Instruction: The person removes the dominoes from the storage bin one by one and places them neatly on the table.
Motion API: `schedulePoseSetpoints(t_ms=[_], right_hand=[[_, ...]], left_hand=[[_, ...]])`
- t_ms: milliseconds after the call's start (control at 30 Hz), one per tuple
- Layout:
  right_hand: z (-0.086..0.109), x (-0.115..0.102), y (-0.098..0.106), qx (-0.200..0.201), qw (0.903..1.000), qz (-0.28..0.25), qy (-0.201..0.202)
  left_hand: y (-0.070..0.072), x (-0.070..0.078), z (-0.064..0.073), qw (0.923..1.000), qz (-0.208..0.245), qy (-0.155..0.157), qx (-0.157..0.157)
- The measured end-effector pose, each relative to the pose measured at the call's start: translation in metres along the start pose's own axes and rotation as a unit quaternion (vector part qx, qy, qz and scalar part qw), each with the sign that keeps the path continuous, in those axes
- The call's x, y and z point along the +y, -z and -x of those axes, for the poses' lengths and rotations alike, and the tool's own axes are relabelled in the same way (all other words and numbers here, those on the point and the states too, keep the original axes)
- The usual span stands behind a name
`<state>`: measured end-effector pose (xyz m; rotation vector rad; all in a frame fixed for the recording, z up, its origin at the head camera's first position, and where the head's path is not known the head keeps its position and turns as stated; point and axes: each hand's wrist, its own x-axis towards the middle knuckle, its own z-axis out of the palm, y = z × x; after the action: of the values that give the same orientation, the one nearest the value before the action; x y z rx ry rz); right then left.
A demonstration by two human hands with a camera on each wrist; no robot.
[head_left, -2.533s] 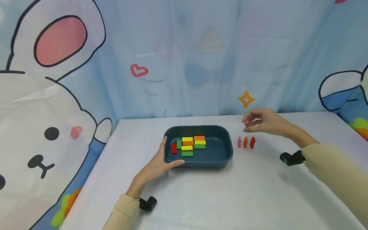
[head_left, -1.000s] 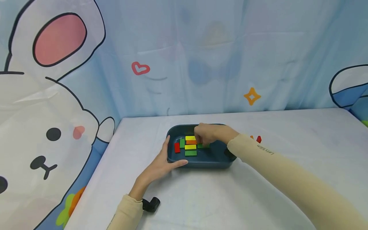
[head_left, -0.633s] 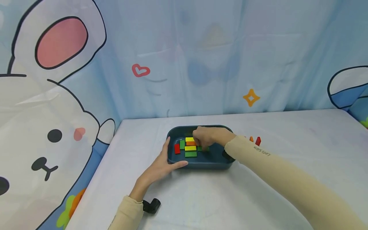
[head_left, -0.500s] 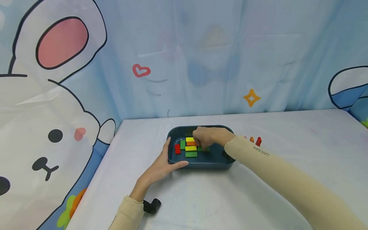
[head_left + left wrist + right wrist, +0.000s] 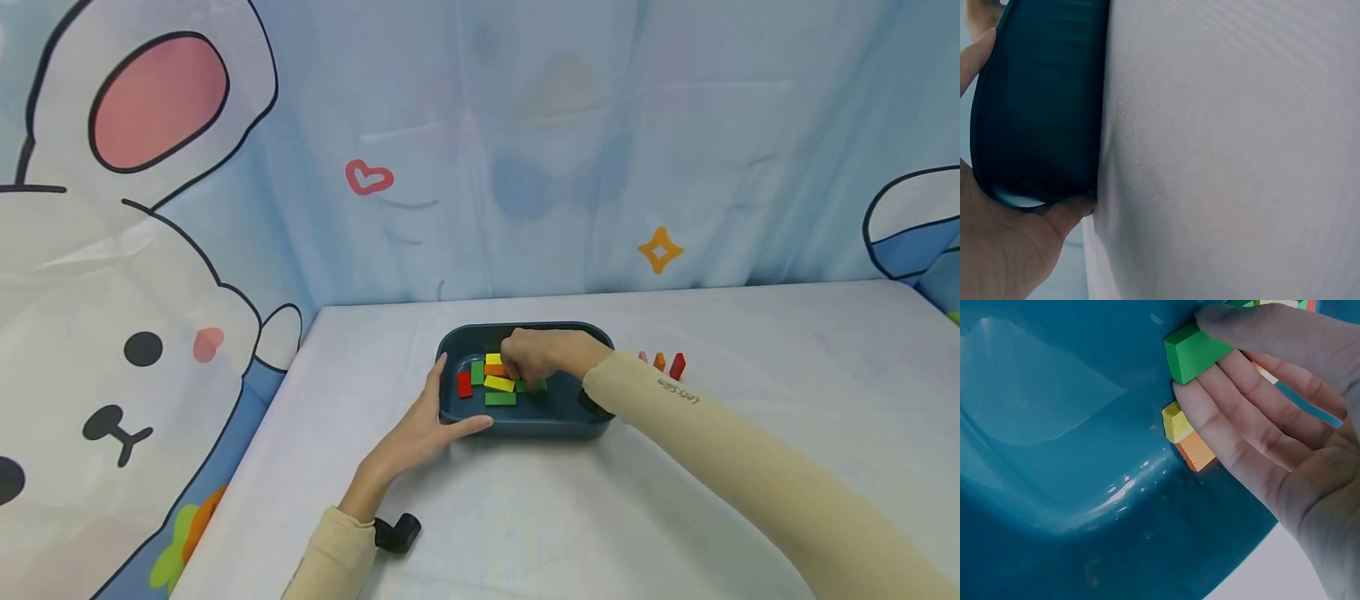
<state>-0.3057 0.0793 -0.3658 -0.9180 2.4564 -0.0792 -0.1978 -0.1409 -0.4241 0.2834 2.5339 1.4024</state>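
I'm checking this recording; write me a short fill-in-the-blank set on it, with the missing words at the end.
1. The left hand holds the tray at its ____ end.
2. In the right wrist view, the right hand pinches a ____ block.
3. The head view shows ____ blocks outside the tray.
4. Of those, the rightmost block is ____.

Missing words: left; green; three; red

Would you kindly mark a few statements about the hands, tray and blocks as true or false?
1. The left hand holds the left end of the dark teal tray. True.
2. The right hand is outside the tray. False: it reaches inside.
3. In the right wrist view, a green block lies between its thumb and fingers. True.
4. The tray's red block is the rightmost block inside. False: it is the leftmost visible there.
5. Pink, orange and red pieces are right of the tray. True.
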Motion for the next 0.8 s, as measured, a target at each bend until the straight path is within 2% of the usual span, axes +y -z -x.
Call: schedulePoseSetpoints(t_ms=[333,567,700,800], right_hand=[[0.006,-0.001,0.001,-0.01,0.9999,0.0,-0.004],[0.012,0.001,0.001,-0.027,0.9991,0.032,0.0],[0.02,0.004,0.004,-0.007,0.9995,0.022,0.02],[0.03,0.007,0.009,0.025,0.9979,-0.01,0.058]], left_hand=[[-0.001,0.003,0.0,0.9999,-0.001,-0.011,-0.003],[-0.002,0.004,0.0,0.9999,-0.001,-0.013,-0.005],[-0.001,0.003,0.0,0.9999,-0.003,-0.01,-0.003],[0.0,0.002,0.0,1.0,-0.005,-0.003,0.0]])
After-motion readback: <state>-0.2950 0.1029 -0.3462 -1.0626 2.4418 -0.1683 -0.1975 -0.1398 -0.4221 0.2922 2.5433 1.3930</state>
